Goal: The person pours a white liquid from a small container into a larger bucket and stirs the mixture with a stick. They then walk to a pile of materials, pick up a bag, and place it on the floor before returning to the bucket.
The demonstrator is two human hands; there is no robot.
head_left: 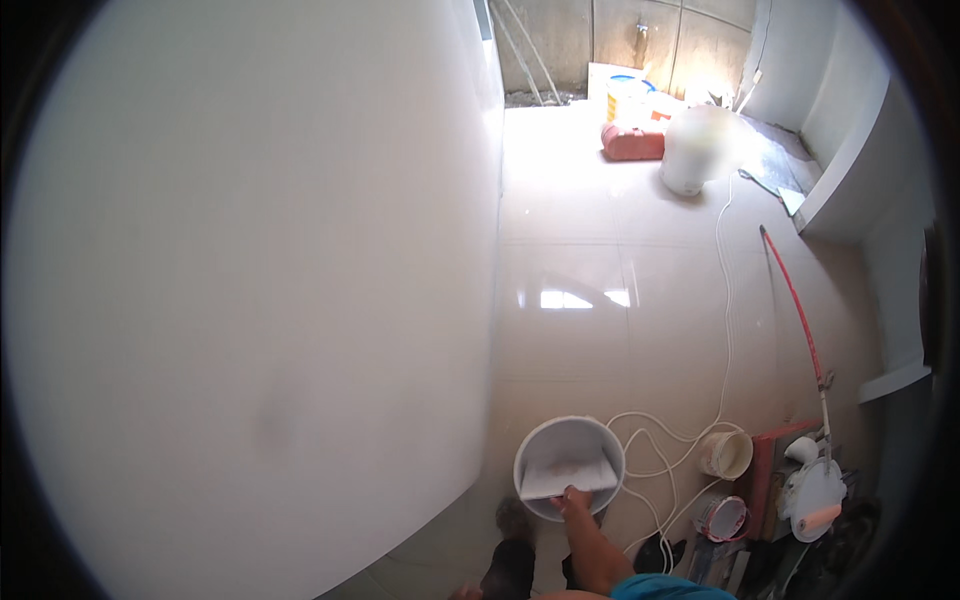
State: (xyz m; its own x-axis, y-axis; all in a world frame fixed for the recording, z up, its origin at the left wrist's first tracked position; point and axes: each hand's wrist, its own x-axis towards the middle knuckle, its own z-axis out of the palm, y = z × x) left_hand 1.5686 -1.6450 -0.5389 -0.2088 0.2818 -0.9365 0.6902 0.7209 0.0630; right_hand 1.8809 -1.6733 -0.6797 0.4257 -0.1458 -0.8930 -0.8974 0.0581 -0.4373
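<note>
At the near edge, a sliver of skin is probably the person's left hand (466, 593); too little shows to tell whether its fingers are clenched or released. To its right, the right hand (572, 497) reaches down from a turquoise sleeve (668, 588), its fingers closed on the near edge of a white rectangular plate (570, 476). The plate sits tilted inside a large pale bucket (570, 420) on the tiled floor (570, 345); whether it is a trowel blade or a plain board cannot be told.

The plate looks light and fairly stiff, perhaps slippery if its face is wet; the middle of the near edge, where the fingers are, seems a sound hold. The bucket would probably be steadier taken by its rim.

Counted from near to far: one hand-held plate and one large bucket; right of them, two small pails, one red-rimmed (722, 519) and one cream (713, 455); one peach paint roller (820, 517) over a whitish tray (812, 488); one red pole (795, 295) slanting away; loops of white cable (725, 300), whose number is unclear. At the far end stand one white bucket (683, 176), one red container (632, 143) and, in glare, one blue-rimmed bucket (624, 97).
</note>
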